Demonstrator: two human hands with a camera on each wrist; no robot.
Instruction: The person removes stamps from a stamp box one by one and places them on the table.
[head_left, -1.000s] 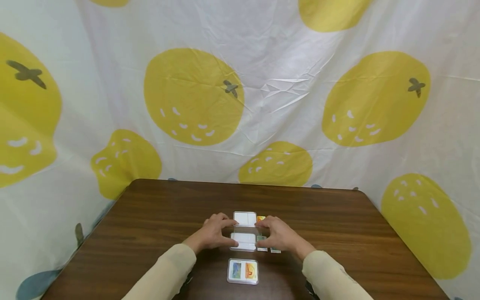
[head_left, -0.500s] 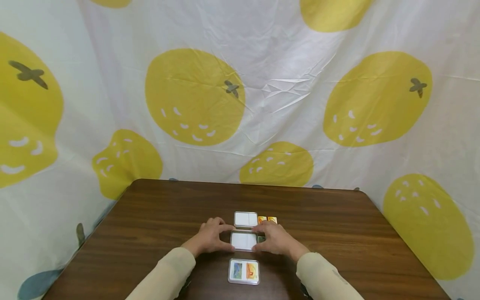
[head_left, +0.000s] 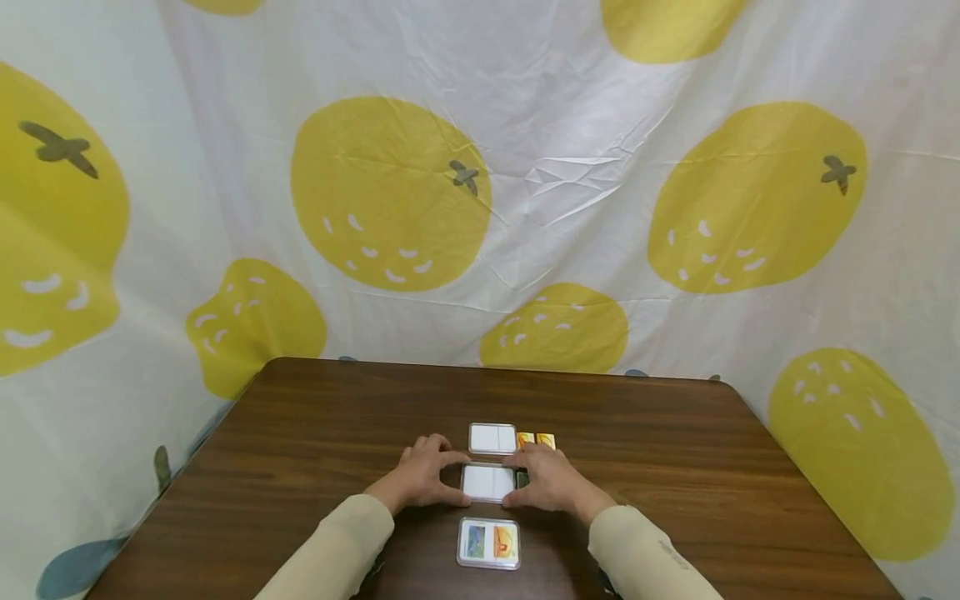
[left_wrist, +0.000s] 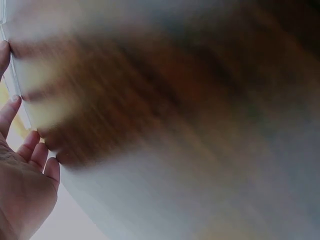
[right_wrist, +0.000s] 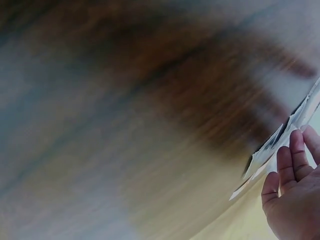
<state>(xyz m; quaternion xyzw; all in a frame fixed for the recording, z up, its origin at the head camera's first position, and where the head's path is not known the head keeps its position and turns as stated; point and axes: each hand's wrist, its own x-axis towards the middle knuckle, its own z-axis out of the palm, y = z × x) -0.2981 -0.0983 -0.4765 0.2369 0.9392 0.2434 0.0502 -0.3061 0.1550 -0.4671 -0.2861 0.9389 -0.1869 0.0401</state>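
In the head view the middle clear case (head_left: 488, 483) with a white two-part insert lies flat on the table. My left hand (head_left: 422, 477) grips its left side, thumb at the near corner and index finger at the far one. My right hand (head_left: 553, 481) grips the right side likewise, partly covering a small dark card (head_left: 522, 479). In the left wrist view the left hand (left_wrist: 24, 185) has its fingertips along a clear edge. The right wrist view shows the right hand (right_wrist: 295, 190) beside small cards (right_wrist: 270, 145) seen nearly edge-on.
A similar case (head_left: 492, 438) with a white insert lies just beyond, two small orange-yellow cards (head_left: 545, 439) at its right. Nearer me is a case (head_left: 488, 543) holding a blue-green picture and an orange one. A lemon-patterned cloth (head_left: 570, 217) hangs behind the brown table (head_left: 337, 417).
Both hands have come down slightly toward me with a clear cover, which now lies over the middle case. The right hand covers more of the small dark cards; the orange-yellow ones show more.
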